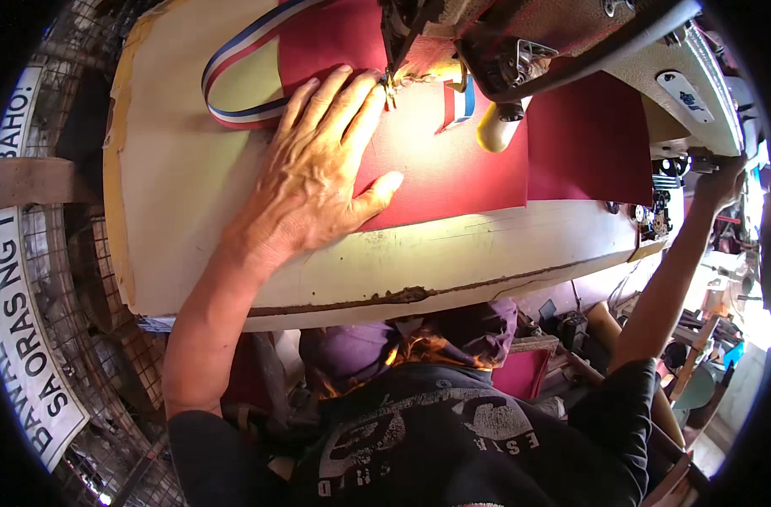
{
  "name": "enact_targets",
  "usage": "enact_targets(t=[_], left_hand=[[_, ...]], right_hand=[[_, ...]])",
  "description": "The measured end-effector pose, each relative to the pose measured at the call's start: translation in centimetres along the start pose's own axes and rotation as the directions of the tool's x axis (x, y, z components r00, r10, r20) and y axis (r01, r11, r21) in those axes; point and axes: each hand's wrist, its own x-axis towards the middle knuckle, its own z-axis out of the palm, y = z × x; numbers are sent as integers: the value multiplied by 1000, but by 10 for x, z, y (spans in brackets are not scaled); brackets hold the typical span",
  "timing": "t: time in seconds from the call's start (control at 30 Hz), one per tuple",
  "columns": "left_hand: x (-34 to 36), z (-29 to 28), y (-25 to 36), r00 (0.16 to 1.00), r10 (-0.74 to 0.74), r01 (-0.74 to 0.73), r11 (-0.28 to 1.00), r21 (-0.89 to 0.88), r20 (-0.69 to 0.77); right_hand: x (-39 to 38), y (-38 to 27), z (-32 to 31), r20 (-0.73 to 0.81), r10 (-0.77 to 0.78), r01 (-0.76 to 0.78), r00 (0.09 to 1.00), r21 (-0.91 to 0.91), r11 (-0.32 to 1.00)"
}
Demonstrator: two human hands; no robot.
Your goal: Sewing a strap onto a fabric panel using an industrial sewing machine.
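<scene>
As Your Left Hand Lies on the Red Sheet, Your Right Hand Is at the Far End of the Sewing Machine

Seen from the head camera, your left hand rests palm down on the red sheet, its fingers straight and slightly spread, the thumb out to the side; they are not closed around anything. The fingertips lie just beside the needle area, over a striped band of blue, white and red that loops out to the left. The red sheet is on the pale surface, spread under the machine's head, with a short striped piece showing right of the needle area. Beyond it to the right is a darker red panel.

Your right arm extends to the machine's right end, where the hand is raised beside a dark part; how far its fingers are open, and whether they grip anything, you cannot tell from here. A yellowish bulb hangs over the red sheet, lighting it brightly. Your black printed shirt fills the bottom, below the surface's worn, chipped front edge. At far left, a white lettered sign stands beside wire mesh.
</scene>
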Motion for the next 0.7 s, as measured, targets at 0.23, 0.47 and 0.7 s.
enact_targets(t=[0.23, 0.47, 0.7], left_hand=[[2, -2, 0, 1000, -9, 9, 1000, 10, 15], [39, -38, -50, 993, 74, -67, 995, 75, -88], [124, -21, -120, 993, 101, -103, 994, 30, 65]], right_hand=[[-32, -22, -3, 30, -95, 95, 995, 23, 995], [-79, -41, -4, 95, 29, -52, 995, 249, 967], [-218, -203, -58, 196, 396, -424, 897, 129, 896]])
